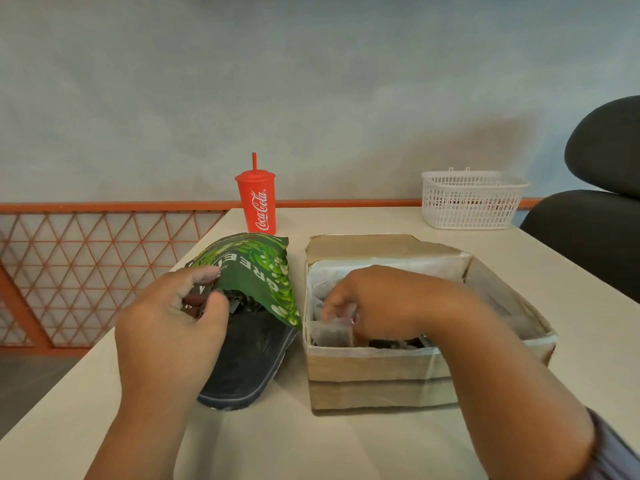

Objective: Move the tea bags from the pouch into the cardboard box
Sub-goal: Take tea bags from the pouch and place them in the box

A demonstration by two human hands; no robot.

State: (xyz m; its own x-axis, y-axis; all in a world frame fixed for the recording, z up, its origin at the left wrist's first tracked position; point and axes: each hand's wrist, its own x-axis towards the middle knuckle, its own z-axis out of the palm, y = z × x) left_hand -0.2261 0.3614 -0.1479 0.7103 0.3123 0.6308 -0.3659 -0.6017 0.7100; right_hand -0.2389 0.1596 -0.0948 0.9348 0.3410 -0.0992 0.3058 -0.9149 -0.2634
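Tea bags, pale paper squares, sit inside the open brown cardboard box near the beige desk's front edge; the right hand pinches one upright there. Just left lies the green leaf-printed pouch, long axis running toward the far edge, mouth facing the person, gripped open by the left hand.
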